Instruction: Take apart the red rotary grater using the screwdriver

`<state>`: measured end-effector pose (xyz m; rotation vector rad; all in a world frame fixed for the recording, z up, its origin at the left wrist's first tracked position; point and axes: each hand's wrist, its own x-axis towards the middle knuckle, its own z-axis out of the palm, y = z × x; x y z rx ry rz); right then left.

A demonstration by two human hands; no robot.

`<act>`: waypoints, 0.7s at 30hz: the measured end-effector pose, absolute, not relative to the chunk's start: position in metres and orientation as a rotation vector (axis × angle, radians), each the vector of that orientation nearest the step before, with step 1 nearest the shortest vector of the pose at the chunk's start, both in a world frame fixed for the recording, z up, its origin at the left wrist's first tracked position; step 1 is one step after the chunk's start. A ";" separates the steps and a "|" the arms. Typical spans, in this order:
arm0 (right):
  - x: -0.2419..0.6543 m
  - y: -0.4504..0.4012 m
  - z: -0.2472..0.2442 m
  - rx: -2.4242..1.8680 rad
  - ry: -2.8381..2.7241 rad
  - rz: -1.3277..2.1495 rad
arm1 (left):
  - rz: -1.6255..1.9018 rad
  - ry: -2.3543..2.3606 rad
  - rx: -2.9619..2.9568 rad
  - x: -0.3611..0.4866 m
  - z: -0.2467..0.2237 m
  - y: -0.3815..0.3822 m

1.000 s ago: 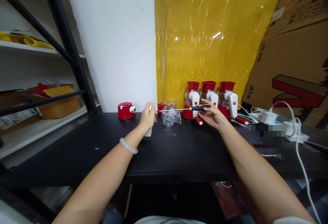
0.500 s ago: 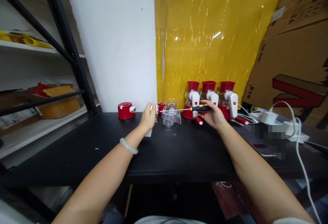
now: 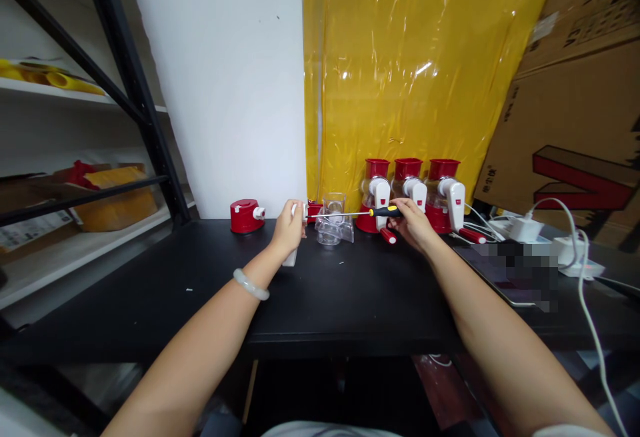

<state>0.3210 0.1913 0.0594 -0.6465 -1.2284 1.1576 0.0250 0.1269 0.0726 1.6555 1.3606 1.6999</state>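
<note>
My left hand (image 3: 289, 229) is closed around a white plastic crank-handle part (image 3: 291, 258), whose lower end sticks out below the palm. In my right hand (image 3: 414, 224) is a screwdriver (image 3: 385, 212) with a black and yellow handle, held level. Its long shaft points left, and the tip meets or nearly meets the white part at my left fingers; exact contact is too small to tell. Behind the shaft stands a clear plastic housing (image 3: 330, 229), with a red piece (image 3: 314, 210) beside it. A red round base (image 3: 247, 216) with a white knob sits further left.
Three red-and-white rotary graters (image 3: 377, 190) stand at the back right of the black table (image 3: 320, 304). A dark tablet (image 3: 500, 270), white chargers (image 3: 525, 227) and cables lie at the right. A large cardboard box (image 3: 575, 124) leans there; a shelf rack (image 3: 125, 70) is at the left.
My right hand's fingers have shifted to the end of the screwdriver handle and drawn closer together around it. The screwdriver stays almost in place, and my left hand holds still.
</note>
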 end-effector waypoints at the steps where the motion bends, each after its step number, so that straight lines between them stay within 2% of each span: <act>1: 0.321 0.190 0.060 -0.640 -1.205 1.185 | 1.702 1.358 1.654 0.025 0.073 0.127; 13: 0.326 0.186 0.062 -0.558 -1.173 1.276 | 1.678 1.388 1.669 0.026 0.072 0.126; 21: 0.325 0.193 0.057 -0.618 -1.246 1.157 | 1.706 1.381 1.645 0.024 0.073 0.128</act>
